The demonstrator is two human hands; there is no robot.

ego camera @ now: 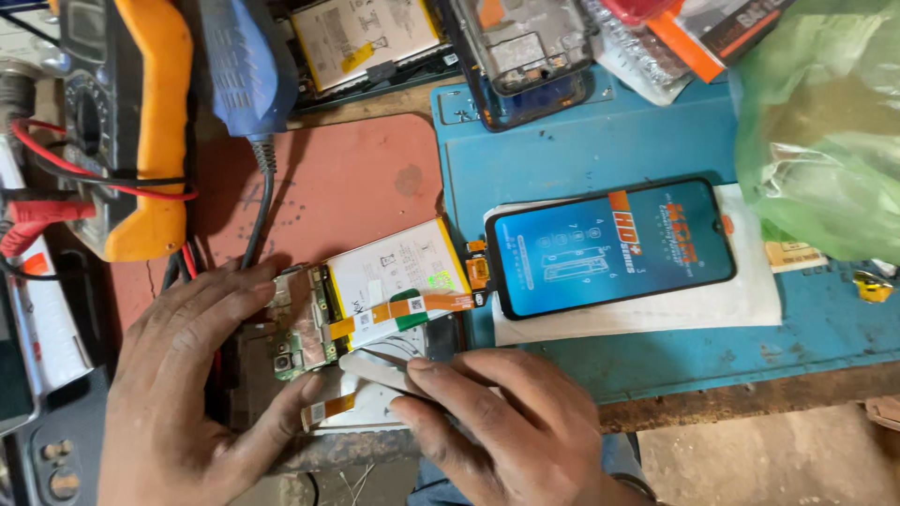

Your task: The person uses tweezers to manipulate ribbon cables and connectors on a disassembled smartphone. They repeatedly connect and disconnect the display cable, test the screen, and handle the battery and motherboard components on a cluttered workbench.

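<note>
A: Head view. Where is the opened phone (370,305)?

B: At the bench's front edge, on the red mat (347,183). Battery (398,272) and green board (305,323) exposed; orange flex (427,305) lies across the battery.

A: Hands?

B: Left hand (187,375) rests on the phone's left end, fingers spread flat, thumb under the lower edge; not clamped. Right hand (497,422) is pinched together on a thin white tool (380,370), tip at the phone's lower edge.

A: Containers?

B: Green bag (825,122), far right; contents cannot be made out. New screen (609,245) lies on white wrapping (656,314) on the blue mat (581,141), its flex just beside the phone.

A: Other items?

B: Multimeter (131,122), upper left.
</note>
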